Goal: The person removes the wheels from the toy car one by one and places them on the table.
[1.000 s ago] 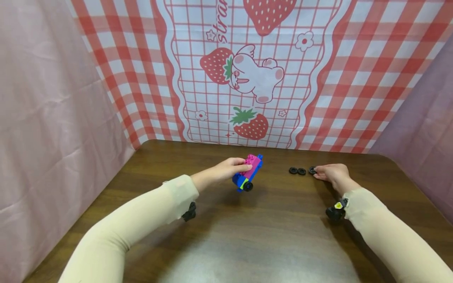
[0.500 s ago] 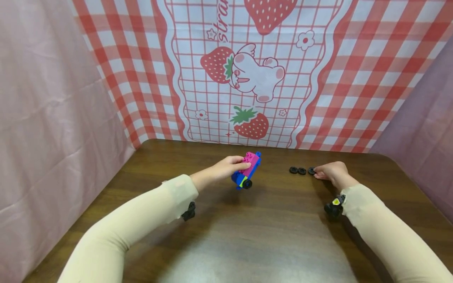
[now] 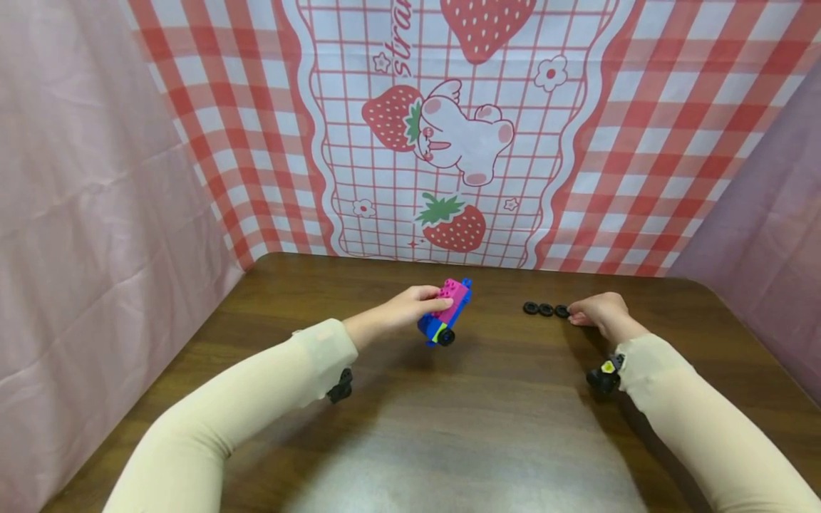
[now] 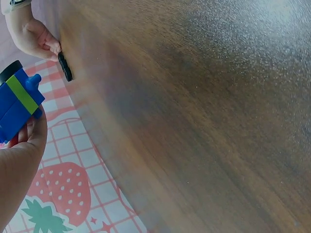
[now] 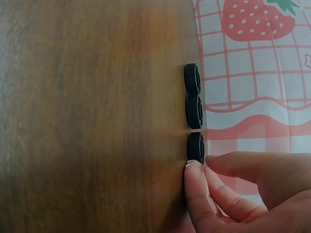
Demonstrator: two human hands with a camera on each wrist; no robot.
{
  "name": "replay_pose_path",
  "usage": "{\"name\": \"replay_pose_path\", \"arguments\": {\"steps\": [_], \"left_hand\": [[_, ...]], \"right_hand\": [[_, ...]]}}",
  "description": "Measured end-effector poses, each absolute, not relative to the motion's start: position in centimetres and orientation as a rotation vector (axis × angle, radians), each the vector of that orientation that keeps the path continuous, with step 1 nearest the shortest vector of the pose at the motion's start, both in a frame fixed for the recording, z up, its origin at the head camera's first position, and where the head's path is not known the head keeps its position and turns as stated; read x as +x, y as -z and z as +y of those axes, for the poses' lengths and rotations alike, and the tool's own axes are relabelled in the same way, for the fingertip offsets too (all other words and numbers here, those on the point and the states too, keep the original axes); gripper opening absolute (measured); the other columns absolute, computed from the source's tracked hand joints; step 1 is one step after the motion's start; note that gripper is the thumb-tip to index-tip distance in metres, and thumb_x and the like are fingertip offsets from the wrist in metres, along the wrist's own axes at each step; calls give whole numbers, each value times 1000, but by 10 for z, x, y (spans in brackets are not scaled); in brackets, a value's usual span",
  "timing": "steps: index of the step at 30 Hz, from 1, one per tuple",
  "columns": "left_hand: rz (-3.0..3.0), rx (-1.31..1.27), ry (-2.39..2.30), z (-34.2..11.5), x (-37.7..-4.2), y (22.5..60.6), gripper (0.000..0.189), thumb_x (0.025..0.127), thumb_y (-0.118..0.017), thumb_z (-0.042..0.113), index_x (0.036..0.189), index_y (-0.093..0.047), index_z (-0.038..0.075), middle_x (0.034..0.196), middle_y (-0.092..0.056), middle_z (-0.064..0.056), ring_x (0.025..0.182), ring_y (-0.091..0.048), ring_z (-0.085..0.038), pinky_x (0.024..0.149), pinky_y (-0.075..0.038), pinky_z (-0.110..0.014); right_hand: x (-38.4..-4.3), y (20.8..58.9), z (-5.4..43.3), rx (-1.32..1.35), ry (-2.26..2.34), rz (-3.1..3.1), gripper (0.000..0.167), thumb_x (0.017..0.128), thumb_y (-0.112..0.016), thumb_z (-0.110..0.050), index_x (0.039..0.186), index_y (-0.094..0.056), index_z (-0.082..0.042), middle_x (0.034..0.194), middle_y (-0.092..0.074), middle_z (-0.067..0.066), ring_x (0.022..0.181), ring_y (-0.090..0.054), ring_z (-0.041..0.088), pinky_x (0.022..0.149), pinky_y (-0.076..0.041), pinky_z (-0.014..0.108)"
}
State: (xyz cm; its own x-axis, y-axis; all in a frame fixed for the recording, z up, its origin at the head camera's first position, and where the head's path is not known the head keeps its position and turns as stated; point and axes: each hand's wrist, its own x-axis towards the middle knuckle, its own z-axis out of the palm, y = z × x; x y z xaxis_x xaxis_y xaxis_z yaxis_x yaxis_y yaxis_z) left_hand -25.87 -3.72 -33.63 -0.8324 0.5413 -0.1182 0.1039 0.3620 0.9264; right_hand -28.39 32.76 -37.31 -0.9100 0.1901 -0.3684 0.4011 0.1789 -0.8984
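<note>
My left hand (image 3: 408,306) grips a toy car (image 3: 454,296) built of pink and blue bricks, tilted and held above the table. A lime-green strip (image 4: 22,92) and one black wheel (image 3: 446,337) show at its near end; its far side is hidden. Over to the right, my right hand (image 3: 601,311) pinches the edge of a loose black wheel (image 5: 195,145) between thumb and fingers. That wheel lies flat on the tabletop. Two more black wheels, a middle one (image 5: 194,111) and a far one (image 5: 192,77), lie in line with it, touching each other.
The brown wooden table (image 3: 449,427) runs back to a red-and-white checked cloth (image 3: 673,142) with strawberries on it. A pink curtain (image 3: 96,214) hangs at the left and another curtain (image 3: 770,192) at the right. Each wrist wears a small black camera (image 3: 340,385).
My right hand has slid its wheel left along the table, narrowing the gap to the other two wheels. The toy car in my left hand has shifted slightly left.
</note>
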Motion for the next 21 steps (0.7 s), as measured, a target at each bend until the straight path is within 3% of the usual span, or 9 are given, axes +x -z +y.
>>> {"name": "replay_pose_path", "arguments": {"steps": [4,8,13,16,18,21], "left_hand": [[2234,566,-1449,-36,-258,337,39,101,-51,24,127,-55,-5,105,-62,-13,84,-57,-10,77,-51,-23],[2235,574,-1437,-36,-257,338,39,101,-51,24,127,-55,-4,106,-63,-14,85,-57,-10,78,-51,-23],[2217,567,-1446,-35,-259,335,42,101,-49,25,130,-52,-4,110,-62,-15,88,-59,-12,81,-52,-25],[2192,563,-1463,-34,-259,333,41,101,-49,24,131,-52,-5,110,-61,-15,88,-58,-11,81,-52,-25],[2166,557,-1481,-34,-258,333,41,101,-49,23,131,-51,-4,109,-61,-14,87,-58,-11,80,-52,-25],[2117,532,-1512,-33,-257,331,40,102,-48,22,134,-49,-2,111,-58,-14,89,-58,-13,79,-53,-28]], "right_hand": [[-283,375,328,554,1823,2298,5,89,-61,-1,86,-61,2,54,-66,-1,50,-66,6,59,-57,23],[-282,379,329,526,1803,2330,15,90,-61,-3,102,-60,8,57,-67,-1,51,-66,6,60,-57,23],[-281,379,331,540,1802,2311,17,91,-61,-4,104,-61,8,57,-67,-1,51,-66,6,60,-57,24],[-279,374,331,548,1823,2251,36,93,-60,-7,121,-51,14,59,-68,0,55,-68,7,63,-57,24],[-276,370,332,542,1838,2215,54,94,-59,-8,136,-36,17,62,-69,-1,57,-69,7,66,-57,24],[-273,367,333,519,1855,2187,63,95,-58,-10,142,-26,16,66,-68,-2,61,-69,5,70,-57,23]]}}
